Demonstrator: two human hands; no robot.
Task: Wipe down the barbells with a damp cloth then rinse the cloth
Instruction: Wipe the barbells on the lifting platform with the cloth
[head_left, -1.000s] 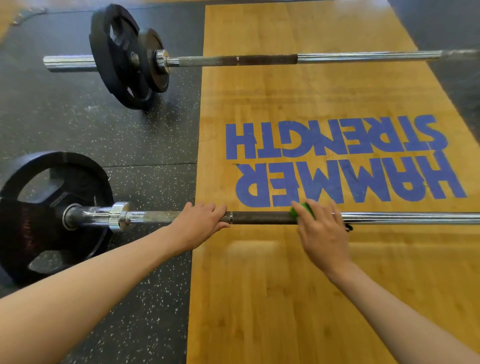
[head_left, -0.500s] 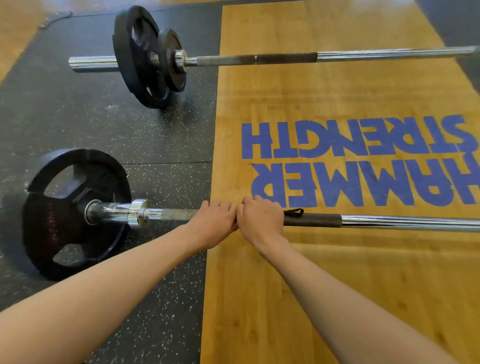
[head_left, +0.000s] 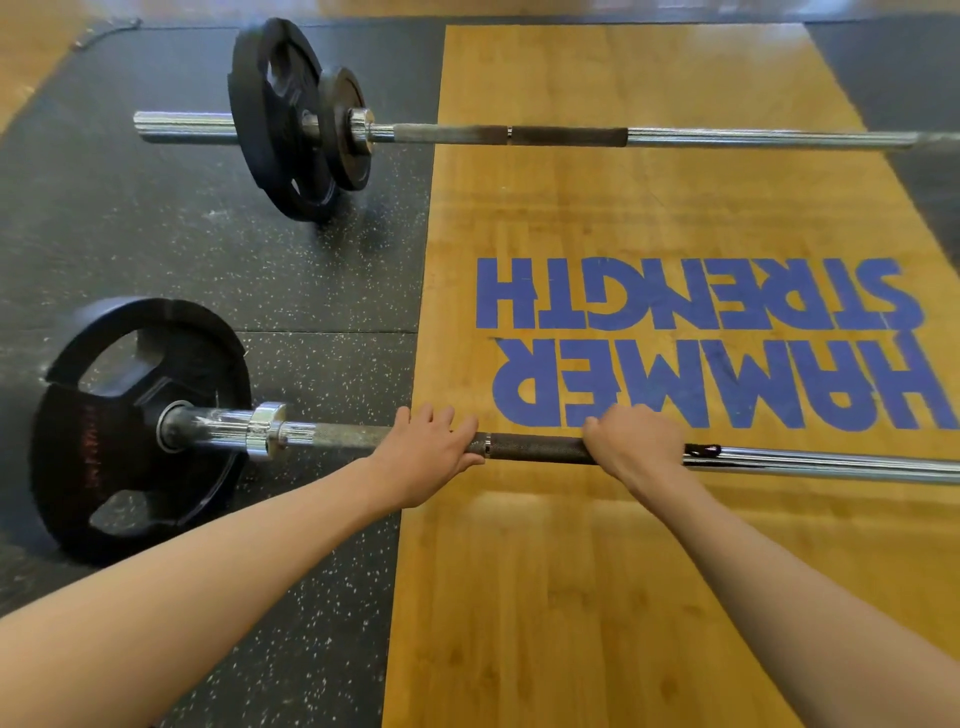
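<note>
Now, left hand (head_left: 431, 457) fingers curled over near barbell (head_left: 535, 448); right hand (head_left: 636, 441) fisted round it, black loop (head_left: 704, 450) protruding

Floor L of my L hand (head_left: 431, 454): black rubber mat (head_left: 156, 234) w/ white specks. Tile seam (head_left: 322, 331) runs across it just beyond the hand. Mat meets the wood platform (head_left: 571, 597) right under that hand. Platform sits under my R hand (head_left: 631, 441), bamboo-look grain. Blue HAMMER STRENGTH logo (head_left: 701, 343) just beyond the knuckles, upside down from my side. Dark mat again far R, beyond. Lighter wood floor (head_left: 31, 52) far L corner. Soft glare patch (head_left: 524, 501) btwn both wrists.
</note>
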